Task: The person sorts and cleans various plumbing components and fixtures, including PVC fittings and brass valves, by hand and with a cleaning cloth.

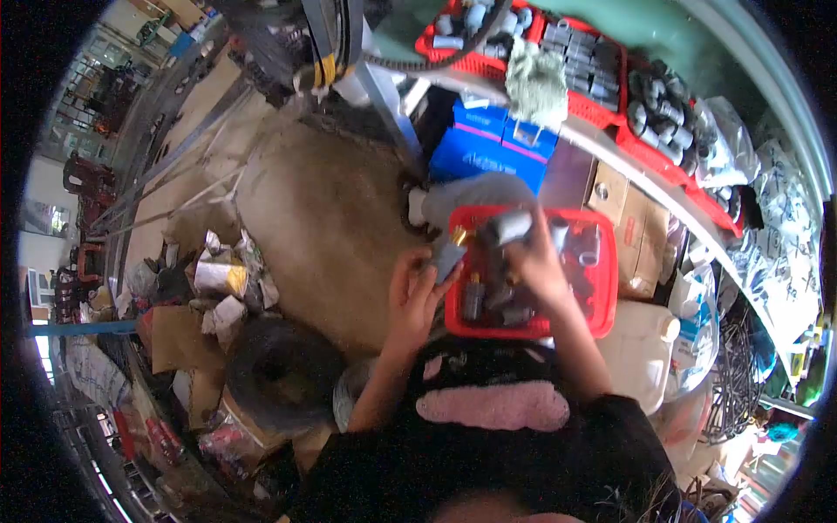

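- The left hand (420, 288) is at the left edge of the red tray (609, 296), its fingers bent and partly spread against a blurred grey piece (448, 260); I cannot tell whether they pinch it.
- The right hand (536, 266) reaches over the middle of the tray, one finger pointing towards the far edge; blur hides whether the others grip anything.
- Far left of the tray, crumpled packaging (222, 275) lies on the floor, with a black tyre (283, 373) nearer the person.
- A brass-coloured part (459, 235) shows by the tray's far left corner.
- A dark ribbed fitting (473, 299) is in the tray near its left edge.
- A light grey fitting (513, 227) is near the tray's far edge, just beside the right hand.
- Blue boxes (493, 157) are beyond the tray's far edge.
- A pale ring-shaped fitting (589, 258) is in the tray near its right edge.
- Past that edge are a whitish jug (635, 349) and cardboard boxes (641, 240).
- Red baskets (595, 111) of grey fittings stand in a row beyond, a pale green cloth (535, 83) between two of them.
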### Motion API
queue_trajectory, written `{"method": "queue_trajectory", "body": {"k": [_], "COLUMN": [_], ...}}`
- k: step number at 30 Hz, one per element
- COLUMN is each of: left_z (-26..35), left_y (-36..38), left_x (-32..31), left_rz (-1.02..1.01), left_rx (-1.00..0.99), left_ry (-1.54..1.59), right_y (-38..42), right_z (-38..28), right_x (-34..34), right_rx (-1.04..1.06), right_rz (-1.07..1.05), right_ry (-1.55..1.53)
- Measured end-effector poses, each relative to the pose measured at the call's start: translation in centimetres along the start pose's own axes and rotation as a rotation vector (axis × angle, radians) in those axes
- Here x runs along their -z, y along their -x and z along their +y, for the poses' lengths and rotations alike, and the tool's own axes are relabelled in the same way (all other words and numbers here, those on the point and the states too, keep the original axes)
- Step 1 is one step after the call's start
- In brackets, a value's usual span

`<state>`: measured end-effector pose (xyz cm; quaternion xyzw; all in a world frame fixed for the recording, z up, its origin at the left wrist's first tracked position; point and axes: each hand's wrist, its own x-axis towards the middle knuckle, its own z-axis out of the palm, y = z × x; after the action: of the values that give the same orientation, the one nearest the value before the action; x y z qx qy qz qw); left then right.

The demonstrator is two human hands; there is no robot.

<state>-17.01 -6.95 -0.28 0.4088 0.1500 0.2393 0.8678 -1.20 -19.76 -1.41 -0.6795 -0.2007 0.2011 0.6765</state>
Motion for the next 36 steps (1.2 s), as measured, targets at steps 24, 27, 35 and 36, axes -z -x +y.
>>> {"method": "queue_trajectory", "body": {"k": [24, 27, 35, 36], "left_z": [0.4, 0.6, 0.7, 0.8], "left_y": [-0.3, -0.4, -0.5, -0.3], "left_x": [-2.9, -2.6, -2.5, -2.4], "left_rz": [-0.238, -0.312, -0.274, -0.223], "left_rx": [-0.616, -0.699, -0.707, -0.644], "left_ry": [-1.194, -1.270, -1.075, -0.984], "right_y": [2.4, 2.4, 2.7, 2.8], "right_z": [-1.1, -0.3, -0.8, -0.9], "right_x": [-0.5, -0.2, 0.6, 0.7], "right_rx": [-0.447, -0.449, -0.434, -0.423], "right_rz": [-0.291, -0.318, -0.335, -0.338], "right_ry": [-1.009, -1.007, -1.049, -1.061]}}
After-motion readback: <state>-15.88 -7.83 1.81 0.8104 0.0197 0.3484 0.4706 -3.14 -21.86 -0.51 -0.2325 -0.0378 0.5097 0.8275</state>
